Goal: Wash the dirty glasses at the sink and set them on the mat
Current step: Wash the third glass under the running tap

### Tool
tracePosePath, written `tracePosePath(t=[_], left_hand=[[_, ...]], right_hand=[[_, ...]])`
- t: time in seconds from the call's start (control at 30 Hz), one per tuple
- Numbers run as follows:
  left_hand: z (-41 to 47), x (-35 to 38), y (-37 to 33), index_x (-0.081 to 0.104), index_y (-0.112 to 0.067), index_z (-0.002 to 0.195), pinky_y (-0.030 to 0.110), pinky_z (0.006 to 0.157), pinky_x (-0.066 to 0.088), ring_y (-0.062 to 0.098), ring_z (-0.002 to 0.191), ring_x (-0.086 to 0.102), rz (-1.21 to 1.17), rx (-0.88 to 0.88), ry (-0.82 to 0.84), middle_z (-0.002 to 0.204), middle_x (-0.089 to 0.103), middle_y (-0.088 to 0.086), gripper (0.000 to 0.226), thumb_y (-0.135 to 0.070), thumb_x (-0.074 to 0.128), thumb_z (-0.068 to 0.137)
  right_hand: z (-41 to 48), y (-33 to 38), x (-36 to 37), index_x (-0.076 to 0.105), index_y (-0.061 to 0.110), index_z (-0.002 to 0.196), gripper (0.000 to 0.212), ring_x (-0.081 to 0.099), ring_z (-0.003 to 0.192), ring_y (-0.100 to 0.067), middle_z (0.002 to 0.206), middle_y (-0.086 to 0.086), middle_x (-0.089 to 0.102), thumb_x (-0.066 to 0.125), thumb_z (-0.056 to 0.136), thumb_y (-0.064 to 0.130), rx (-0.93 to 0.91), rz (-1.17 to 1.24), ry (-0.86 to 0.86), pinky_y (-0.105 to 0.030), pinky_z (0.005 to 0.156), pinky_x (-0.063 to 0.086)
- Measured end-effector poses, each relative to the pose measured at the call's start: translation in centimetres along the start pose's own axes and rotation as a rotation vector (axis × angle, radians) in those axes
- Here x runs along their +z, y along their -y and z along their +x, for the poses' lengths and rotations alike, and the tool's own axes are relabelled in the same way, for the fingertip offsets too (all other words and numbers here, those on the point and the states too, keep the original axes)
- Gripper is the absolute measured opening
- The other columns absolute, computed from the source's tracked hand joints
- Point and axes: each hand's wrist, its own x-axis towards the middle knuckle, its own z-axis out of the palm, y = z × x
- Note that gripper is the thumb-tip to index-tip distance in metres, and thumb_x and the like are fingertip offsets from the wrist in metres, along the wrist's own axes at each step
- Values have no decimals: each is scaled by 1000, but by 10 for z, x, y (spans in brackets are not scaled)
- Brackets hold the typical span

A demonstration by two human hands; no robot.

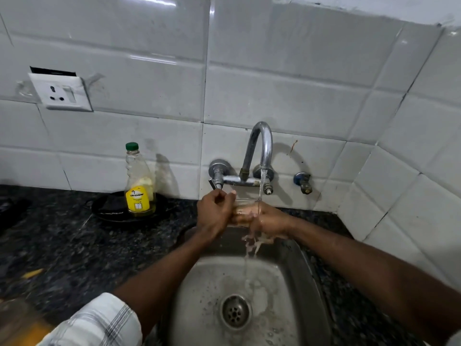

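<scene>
Running from the tap (pixel 259 146), water falls onto a clear glass (pixel 245 212) held over the sink (pixel 294 283). Right hand (pixel 268 221) closed around the glass; left hand (pixel 214 211) curled at its rim. Yellow-labelled bottle (pixel 139 186) stands on the dark table (pixel 62 245), left.

Evenly and fairly brightly lit from above and in front, with white glare streaks on the glossy wall tiles (pixel 159 33), soft shadows behind the tap (pixel 259 148) and bottle (pixel 139 181), wide-angle bending of tile lines toward the edges, and smeared blur along the lower left corner.
</scene>
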Motion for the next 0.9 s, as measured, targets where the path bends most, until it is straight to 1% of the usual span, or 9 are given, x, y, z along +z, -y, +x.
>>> tracePosePath(t=[0.07,0.17,0.2,0.33,0.43,0.53,0.67,0.73,0.9], left_hand=[[4,-1,0,69,-13,78,31,65,52,23,70,64,55,-163,80,77,71,7,39,-48,54,88],[9,-6,-10,70,-8,96,35,64,49,29,75,64,-59,-691,403,93,73,18,51,-53,50,84],[7,-5,-8,70,-8,94,36,65,51,30,76,66,-87,-677,358,93,73,17,50,-54,53,85],[-5,2,-6,67,-12,77,36,70,56,26,75,67,-21,-63,-63,76,70,6,28,-34,62,93],[6,1,-16,67,-11,78,31,55,50,27,63,62,21,-352,119,72,68,7,33,-37,53,93],[14,-8,-31,65,-6,96,22,43,42,24,54,57,-31,-691,365,79,67,12,41,-45,50,92],[2,-2,-18,66,-10,85,32,56,55,27,72,68,-105,-94,6,81,70,7,30,-38,60,94],[0,3,-11,65,-11,77,31,61,51,25,71,65,-54,0,-89,74,68,5,25,-30,59,93],[9,-10,-27,62,-5,103,22,46,41,25,57,57,-75,-740,412,86,67,17,47,-47,42,97]], right_hand=[[-1,3,-5,60,9,127,56,64,110,-6,120,-2,67,52,78,-17,19,-34,56,-23,88,54],[-3,-3,-8,62,14,119,47,65,101,-16,113,-4,66,58,76,-5,-43,-287,91,-35,86,54],[-2,-4,-6,62,12,118,46,66,99,-15,110,-4,66,56,76,-5,3,-238,97,-34,84,54],[-1,7,-3,63,11,122,54,66,106,-9,113,5,69,52,78,-19,83,93,1,-31,89,55],[-4,8,-10,63,9,118,50,63,92,-3,103,10,66,51,76,-14,21,-72,25,-22,81,53],[-7,3,-10,66,5,109,41,64,95,-19,107,-9,68,47,73,11,-10,-389,58,-36,84,55],[0,7,-11,63,14,115,46,67,94,-13,105,-3,69,56,79,-13,93,-51,-52,-34,82,58],[0,9,-13,61,13,124,57,67,103,-14,111,1,70,55,77,-19,51,35,3,-34,86,57],[0,8,-14,65,5,112,40,66,97,-20,107,-8,67,55,77,-10,-76,-420,72,-35,83,56]])
